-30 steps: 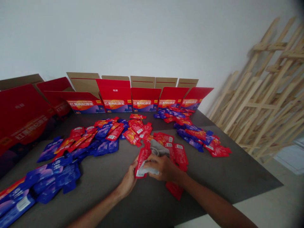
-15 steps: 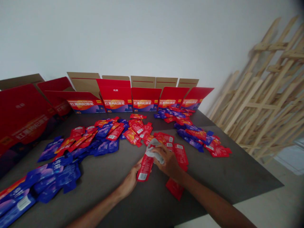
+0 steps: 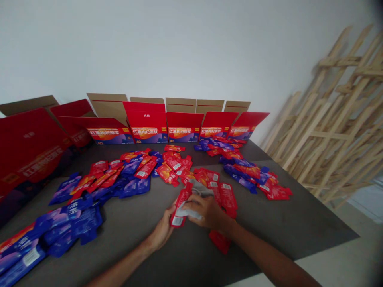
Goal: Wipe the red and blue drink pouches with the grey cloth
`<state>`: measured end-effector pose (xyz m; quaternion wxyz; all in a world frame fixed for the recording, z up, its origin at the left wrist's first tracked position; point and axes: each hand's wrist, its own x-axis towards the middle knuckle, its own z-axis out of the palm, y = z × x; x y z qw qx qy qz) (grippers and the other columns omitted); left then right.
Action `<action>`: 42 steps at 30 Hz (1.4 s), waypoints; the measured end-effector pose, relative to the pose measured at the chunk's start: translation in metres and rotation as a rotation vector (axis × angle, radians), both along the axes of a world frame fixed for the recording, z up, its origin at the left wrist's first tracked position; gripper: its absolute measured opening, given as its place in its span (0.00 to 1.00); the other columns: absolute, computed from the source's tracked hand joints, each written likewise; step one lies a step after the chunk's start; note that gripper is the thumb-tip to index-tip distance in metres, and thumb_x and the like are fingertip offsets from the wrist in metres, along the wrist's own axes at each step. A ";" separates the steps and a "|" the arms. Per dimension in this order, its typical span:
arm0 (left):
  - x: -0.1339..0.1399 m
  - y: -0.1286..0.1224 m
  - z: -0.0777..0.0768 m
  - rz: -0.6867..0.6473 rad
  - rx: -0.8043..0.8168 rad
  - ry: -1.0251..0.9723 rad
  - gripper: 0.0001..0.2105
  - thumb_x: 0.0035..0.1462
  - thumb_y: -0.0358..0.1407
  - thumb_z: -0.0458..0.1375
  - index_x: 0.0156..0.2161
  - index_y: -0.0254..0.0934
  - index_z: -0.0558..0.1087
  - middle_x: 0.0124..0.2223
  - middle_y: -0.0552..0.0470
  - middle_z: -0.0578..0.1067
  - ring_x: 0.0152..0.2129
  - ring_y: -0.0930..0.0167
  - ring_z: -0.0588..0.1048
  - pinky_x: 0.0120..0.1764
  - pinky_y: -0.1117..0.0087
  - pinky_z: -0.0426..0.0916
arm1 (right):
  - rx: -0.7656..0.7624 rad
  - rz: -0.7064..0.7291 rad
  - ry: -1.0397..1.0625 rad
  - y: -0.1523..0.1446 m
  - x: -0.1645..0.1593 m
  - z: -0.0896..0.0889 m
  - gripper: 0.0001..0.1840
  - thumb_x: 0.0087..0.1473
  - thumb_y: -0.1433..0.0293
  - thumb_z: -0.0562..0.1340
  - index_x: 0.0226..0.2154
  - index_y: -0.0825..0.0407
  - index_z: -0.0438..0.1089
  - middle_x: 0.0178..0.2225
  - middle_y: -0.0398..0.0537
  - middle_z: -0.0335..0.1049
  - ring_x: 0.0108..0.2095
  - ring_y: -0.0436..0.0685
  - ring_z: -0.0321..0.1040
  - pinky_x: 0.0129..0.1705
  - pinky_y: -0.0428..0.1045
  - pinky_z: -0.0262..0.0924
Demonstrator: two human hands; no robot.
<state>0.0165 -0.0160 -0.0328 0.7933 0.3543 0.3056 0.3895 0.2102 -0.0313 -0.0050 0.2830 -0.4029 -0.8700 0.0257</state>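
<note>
My left hand (image 3: 164, 227) is closed on the left edge of a red pouch (image 3: 178, 221), tilted above the table with its barcode end toward me. A crumpled grey-white cloth (image 3: 202, 189) is in my right hand (image 3: 206, 211), whose fingers press it onto the pouch's printed face. The cloth and fingers hide the middle of that pouch. Close beyond and to the right of my right hand lie several more red pouches (image 3: 228, 196), barcodes up. Another red pouch (image 3: 220, 241) lies partly under my right forearm.
Open red cartons (image 3: 183, 126) line the back of the dark table (image 3: 134, 235), and larger ones (image 3: 30, 147) stand at left. Mixed piles of blue pouches (image 3: 136, 186) and red ones spread left and right (image 3: 248, 169). Wooden easels (image 3: 329, 127) lean against the wall at right.
My right hand and the cloth have slid down the pouch toward its barcode end. The cloth is spread wider over it. My left hand keeps its hold, nearly unmoved.
</note>
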 end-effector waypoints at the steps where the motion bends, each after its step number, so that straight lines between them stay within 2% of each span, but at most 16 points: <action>1: -0.001 0.000 -0.002 -0.007 0.005 0.005 0.23 0.58 0.49 0.57 0.52 0.34 0.74 0.40 0.47 0.80 0.40 0.62 0.75 0.45 0.65 0.64 | 0.004 -0.060 0.055 0.001 0.001 0.001 0.15 0.57 0.68 0.63 0.48 0.47 0.69 0.45 0.48 0.71 0.41 0.53 0.71 0.36 0.45 0.66; 4: -0.002 0.000 -0.003 -0.046 0.015 -0.009 0.25 0.59 0.48 0.56 0.57 0.36 0.71 0.44 0.46 0.78 0.41 0.63 0.74 0.44 0.65 0.64 | 0.036 -0.216 0.177 0.005 0.005 0.004 0.14 0.56 0.71 0.62 0.47 0.46 0.68 0.45 0.49 0.70 0.45 0.56 0.70 0.41 0.49 0.68; 6: -0.003 0.000 0.000 -0.061 0.020 -0.060 0.26 0.59 0.46 0.57 0.60 0.39 0.68 0.46 0.46 0.77 0.39 0.65 0.73 0.42 0.66 0.65 | 0.065 -0.265 0.222 0.006 0.009 0.004 0.15 0.56 0.72 0.61 0.47 0.46 0.68 0.45 0.50 0.70 0.46 0.57 0.70 0.43 0.51 0.68; 11: -0.003 0.007 0.005 -0.036 -0.052 -0.174 0.28 0.53 0.36 0.64 0.60 0.44 0.67 0.44 0.50 0.76 0.34 0.71 0.72 0.36 0.70 0.68 | 0.085 -0.255 0.247 0.007 0.013 0.004 0.16 0.55 0.74 0.61 0.47 0.47 0.68 0.45 0.51 0.70 0.46 0.57 0.70 0.45 0.52 0.68; 16: -0.003 0.014 0.002 0.020 -0.090 -0.082 0.28 0.49 0.29 0.68 0.56 0.41 0.70 0.39 0.54 0.76 0.28 0.77 0.73 0.31 0.76 0.69 | 0.108 -0.193 0.222 0.004 0.012 0.007 0.14 0.56 0.72 0.61 0.46 0.48 0.68 0.44 0.51 0.70 0.45 0.57 0.70 0.43 0.51 0.68; 18: -0.002 0.015 0.004 0.016 -0.102 -0.070 0.26 0.51 0.29 0.67 0.56 0.39 0.70 0.38 0.54 0.77 0.28 0.77 0.74 0.34 0.77 0.70 | 0.128 -0.167 0.205 0.003 0.011 0.008 0.14 0.56 0.71 0.61 0.46 0.48 0.69 0.43 0.51 0.70 0.44 0.57 0.70 0.42 0.50 0.68; 23: 0.001 0.014 0.012 0.027 -0.100 -0.104 0.26 0.56 0.29 0.63 0.59 0.40 0.66 0.48 0.48 0.78 0.42 0.71 0.77 0.49 0.72 0.69 | 0.168 -0.134 0.191 0.001 0.009 0.006 0.13 0.57 0.69 0.60 0.46 0.48 0.69 0.43 0.51 0.71 0.44 0.56 0.71 0.39 0.49 0.67; 28: 0.003 0.014 0.011 0.062 -0.160 -0.150 0.21 0.59 0.32 0.60 0.58 0.37 0.68 0.50 0.45 0.78 0.46 0.67 0.77 0.51 0.68 0.68 | 0.068 -0.128 0.090 0.004 0.004 0.000 0.16 0.56 0.68 0.62 0.48 0.46 0.70 0.45 0.50 0.71 0.43 0.55 0.71 0.37 0.47 0.67; 32: 0.003 0.012 0.013 0.073 -0.192 -0.136 0.16 0.61 0.35 0.59 0.53 0.34 0.71 0.50 0.43 0.78 0.45 0.66 0.77 0.52 0.66 0.68 | -0.022 -0.105 -0.063 0.005 -0.002 -0.003 0.17 0.58 0.67 0.62 0.50 0.44 0.69 0.48 0.48 0.70 0.43 0.53 0.71 0.34 0.43 0.64; 39: 0.002 0.011 0.017 -0.028 -0.192 -0.150 0.18 0.61 0.39 0.57 0.54 0.32 0.72 0.49 0.41 0.79 0.43 0.62 0.78 0.49 0.62 0.70 | -0.045 0.111 -0.261 0.001 -0.005 -0.003 0.17 0.59 0.62 0.62 0.51 0.42 0.67 0.51 0.44 0.69 0.38 0.51 0.72 0.29 0.43 0.62; 42: 0.002 0.012 0.016 -0.030 -0.163 -0.170 0.18 0.61 0.38 0.58 0.54 0.33 0.72 0.50 0.43 0.78 0.47 0.62 0.76 0.53 0.62 0.67 | -0.030 0.023 -0.196 0.003 -0.003 -0.003 0.17 0.59 0.64 0.62 0.51 0.43 0.68 0.49 0.45 0.70 0.41 0.52 0.71 0.31 0.43 0.63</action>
